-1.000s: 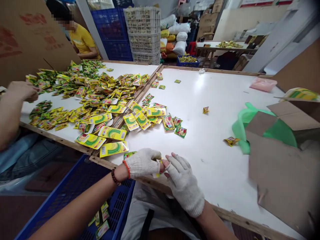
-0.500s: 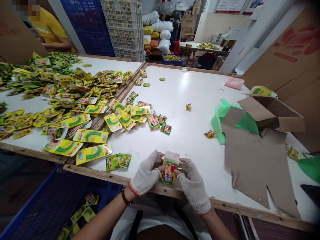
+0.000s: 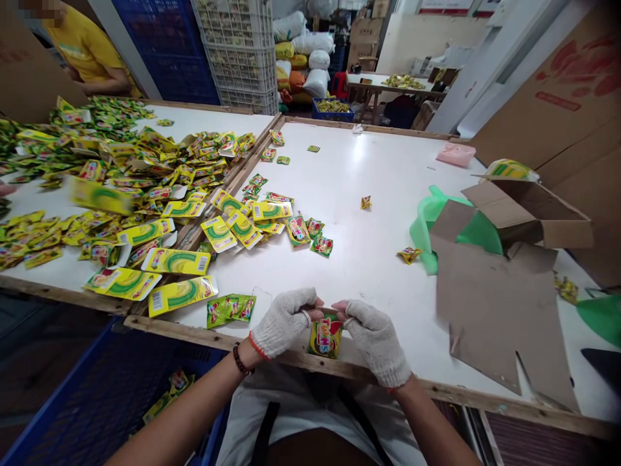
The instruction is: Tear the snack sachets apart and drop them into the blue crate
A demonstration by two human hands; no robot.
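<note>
A small green and yellow candy box with TWINS lettering stands at the table's front edge between my hands. My left hand, in a white fingerless knit glove, pinches its upper left corner. At the upper right corner, my gloved right hand grips it too. The top flap is bent down, mostly behind my fingertips. To the left lies a strip of green candy packets. Several flat yellow boxes are spread beyond it, overlapping the wooden divider.
A large heap of packets covers the left table. On the right are a cardboard sheet, a green plastic scoop and an open carton. A blue crate sits below at left. A person in yellow is at the far left.
My fingers have moved up to the box's top, and its raised flap is now folded down. At the left, a yellow box has appeared, blurred, above the heap, near another person's fingers.
</note>
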